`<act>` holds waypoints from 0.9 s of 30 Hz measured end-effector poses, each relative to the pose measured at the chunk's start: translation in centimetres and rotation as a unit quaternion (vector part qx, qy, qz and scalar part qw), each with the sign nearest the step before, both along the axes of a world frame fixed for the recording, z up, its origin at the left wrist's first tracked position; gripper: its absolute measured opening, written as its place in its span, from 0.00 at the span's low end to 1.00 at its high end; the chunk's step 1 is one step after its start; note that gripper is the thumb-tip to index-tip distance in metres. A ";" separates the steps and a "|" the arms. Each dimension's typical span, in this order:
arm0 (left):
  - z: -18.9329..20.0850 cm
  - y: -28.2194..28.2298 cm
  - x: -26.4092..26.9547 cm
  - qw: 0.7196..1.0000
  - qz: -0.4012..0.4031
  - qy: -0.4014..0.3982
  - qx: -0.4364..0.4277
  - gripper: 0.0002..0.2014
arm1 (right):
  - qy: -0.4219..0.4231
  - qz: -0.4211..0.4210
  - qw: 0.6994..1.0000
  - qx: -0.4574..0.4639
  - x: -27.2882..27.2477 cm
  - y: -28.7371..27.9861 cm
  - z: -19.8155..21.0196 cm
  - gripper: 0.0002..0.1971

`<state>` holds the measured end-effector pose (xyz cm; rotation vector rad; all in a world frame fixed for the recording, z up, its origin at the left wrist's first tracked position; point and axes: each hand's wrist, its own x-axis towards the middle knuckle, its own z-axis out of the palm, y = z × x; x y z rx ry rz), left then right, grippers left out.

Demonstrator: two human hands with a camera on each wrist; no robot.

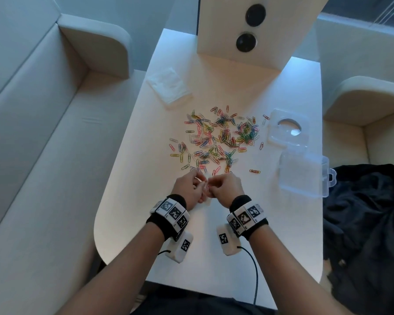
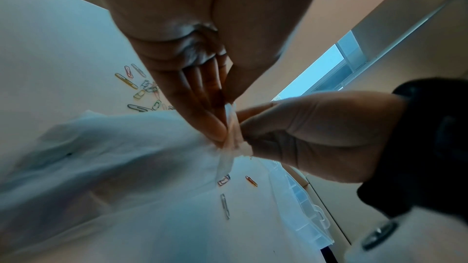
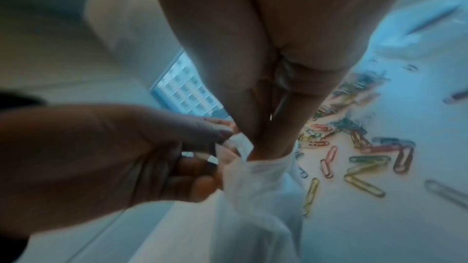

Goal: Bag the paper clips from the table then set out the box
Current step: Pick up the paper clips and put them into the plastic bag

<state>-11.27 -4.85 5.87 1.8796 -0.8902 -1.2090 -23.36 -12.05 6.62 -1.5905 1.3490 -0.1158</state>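
both hands: left hand (image 1: 192, 188) and right hand (image 1: 224, 186) pinch a thin plastic bag (image 2: 229, 127) at its mouth | paper clips (image 1: 218, 138) scattered beyond, mid-table | box (image 1: 304, 173) open, right | bag limp, slippery (hold by rim)

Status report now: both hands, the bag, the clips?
Left hand and right hand both pinch the clear bag at its top. Paper clips loose on table. Box open, right side.
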 end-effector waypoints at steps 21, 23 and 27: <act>0.7 2.9 6.1 0.989 0.140 0.029 -0.045 0.03 | 0.098 -0.162 0.980 -0.057 -0.6 -5.5 -6.6 0.56; 0.7 2.9 6.4 0.988 0.146 0.029 -0.048 0.03 | 0.116 -0.126 0.982 -0.081 0.0 -7.7 -6.7 0.52; 0.5 2.9 6.8 0.987 0.152 0.031 -0.045 0.03 | 0.153 -0.015 0.976 -0.154 0.6 -9.4 -7.5 0.32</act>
